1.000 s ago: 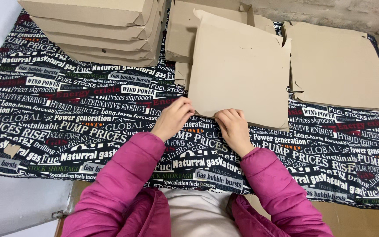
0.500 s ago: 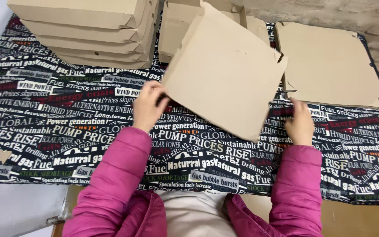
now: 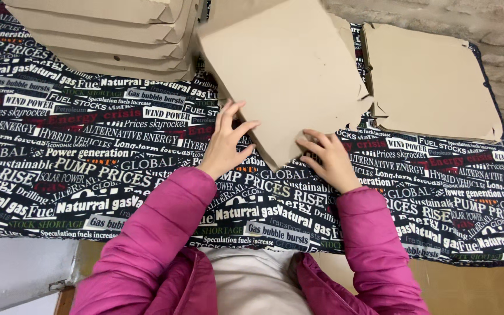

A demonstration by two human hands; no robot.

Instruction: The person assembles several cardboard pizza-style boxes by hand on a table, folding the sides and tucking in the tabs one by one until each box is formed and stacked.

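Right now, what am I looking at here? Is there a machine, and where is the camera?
There is no machine: a person works with two bare hands, and the single camera sits on that person's head, looking down. The pink sleeves are the person's own arms. The left hand and the right hand hold a flat brown cardboard sheet by its lower edges, turned so one corner points at the person. It lies over a black cloth printed with words covering the table. At the top left stands a stack of folded cardboard boxes; at the right lie more flat cardboard sheets.
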